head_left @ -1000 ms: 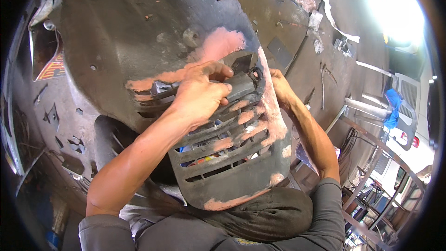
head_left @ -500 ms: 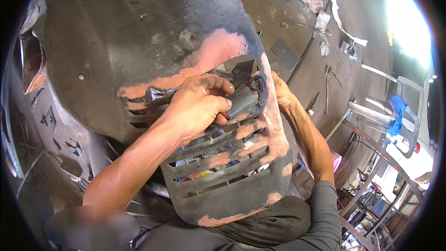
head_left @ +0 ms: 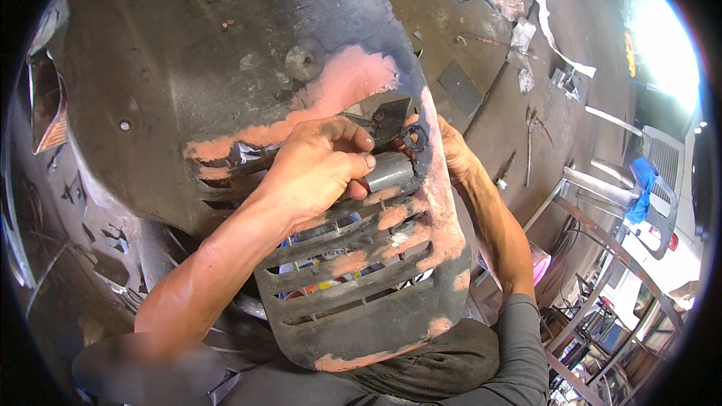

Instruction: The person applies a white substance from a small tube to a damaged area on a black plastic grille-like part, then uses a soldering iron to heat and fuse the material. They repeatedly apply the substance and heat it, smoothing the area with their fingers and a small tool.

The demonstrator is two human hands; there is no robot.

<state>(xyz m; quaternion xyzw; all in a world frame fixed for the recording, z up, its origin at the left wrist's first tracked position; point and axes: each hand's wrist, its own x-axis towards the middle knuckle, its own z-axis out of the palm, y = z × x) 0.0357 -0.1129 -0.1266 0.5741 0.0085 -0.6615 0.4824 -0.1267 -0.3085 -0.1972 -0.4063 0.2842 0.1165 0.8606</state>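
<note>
- A small grey block [head_left: 389, 171], a pad or strip whose kind I cannot tell, sits at about one o'clock from the centre of the view, pressed flat against the top slats of a slotted grille [head_left: 353, 271].
- The left hand [head_left: 320, 169] is clenched around that block, fingers curled over its upper edge and thumb tucked beneath, knuckles pointing toward two o'clock; its forearm runs off toward seven o'clock.
- The grille is part of a large dark bumper panel [head_left: 203, 53], scuffed and dusty, which fills the view from nine o'clock round to twelve and rests on the person's lap.
- Patches of pink filler [head_left: 346, 79] spread across the panel above the hand, down its right edge, and along the lower lip at six o'clock (more blotches dot the slats themselves).
- A broken black mounting tab with a ring-shaped loop [head_left: 414, 137] stands just beside the block, at its twelve o'clock.
- The right hand [head_left: 453, 154] grips the panel's right edge from behind, at three o'clock of the block; only its back and wrist show, so the fingers are hidden.
- Bright colours show through the grille slots (what lies behind cannot be told).
- Farther out, toward one o'clock, a stained concrete floor [head_left: 481, 68] carries scattered metal scraps.
- At three to four o'clock stand a metal frame [head_left: 594, 203] and a blue cloth [head_left: 643, 180].
</note>
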